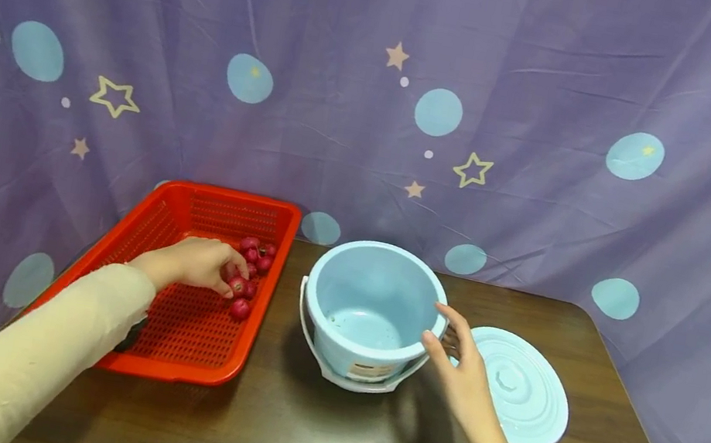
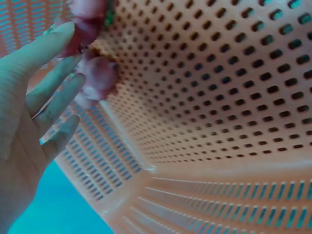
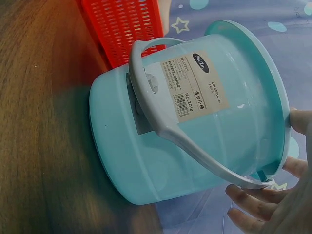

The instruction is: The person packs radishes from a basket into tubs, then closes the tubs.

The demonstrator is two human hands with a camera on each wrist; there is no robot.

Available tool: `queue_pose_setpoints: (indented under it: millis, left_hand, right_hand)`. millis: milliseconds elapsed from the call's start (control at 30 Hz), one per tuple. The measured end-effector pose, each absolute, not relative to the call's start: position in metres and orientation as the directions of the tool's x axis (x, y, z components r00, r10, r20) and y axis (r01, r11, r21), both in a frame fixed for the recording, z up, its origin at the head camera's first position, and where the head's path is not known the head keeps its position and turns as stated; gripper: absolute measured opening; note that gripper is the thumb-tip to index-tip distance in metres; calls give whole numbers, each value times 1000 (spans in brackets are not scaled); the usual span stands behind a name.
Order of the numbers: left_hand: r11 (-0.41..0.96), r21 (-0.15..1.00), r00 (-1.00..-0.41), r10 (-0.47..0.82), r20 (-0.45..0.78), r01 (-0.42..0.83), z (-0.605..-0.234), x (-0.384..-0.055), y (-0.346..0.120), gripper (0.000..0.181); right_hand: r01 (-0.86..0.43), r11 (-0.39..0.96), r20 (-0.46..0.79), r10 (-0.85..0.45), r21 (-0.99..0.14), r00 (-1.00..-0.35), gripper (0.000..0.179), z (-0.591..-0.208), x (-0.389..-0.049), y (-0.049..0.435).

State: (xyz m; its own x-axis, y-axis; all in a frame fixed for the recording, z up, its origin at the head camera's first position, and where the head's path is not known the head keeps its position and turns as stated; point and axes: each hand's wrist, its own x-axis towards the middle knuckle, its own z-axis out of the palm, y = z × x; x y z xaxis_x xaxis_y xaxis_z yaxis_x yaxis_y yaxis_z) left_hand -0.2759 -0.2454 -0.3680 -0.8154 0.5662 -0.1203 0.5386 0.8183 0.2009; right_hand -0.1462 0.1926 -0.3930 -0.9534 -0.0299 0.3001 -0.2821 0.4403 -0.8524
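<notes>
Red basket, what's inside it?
Small round red items lie along the right side of the red basket, with the left hand at them. The sleeve and hand cover part of the basket; anything beneath them can't be seen.

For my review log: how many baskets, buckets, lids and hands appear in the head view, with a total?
Red basket: 1
Pale blue bucket: 1
Pale blue lid: 1
Hands: 2 (left hand, right hand)
Total: 5
</notes>
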Motion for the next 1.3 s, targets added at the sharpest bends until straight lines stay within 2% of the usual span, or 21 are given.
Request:
queue_pose_setpoints:
  millis: [600, 1300]
  left_hand:
    - [816, 152, -828, 559, 42, 558, -301, -249, -221, 33]
    - [782, 144, -795, 594, 120, 606, -264, -235, -187, 25]
  right_hand:
    - [-299, 424, 308, -49, -855, -950, 47, -393, -148, 192]
    - [-308, 404, 328, -19, -862, -944, 46, -399, -149, 192]
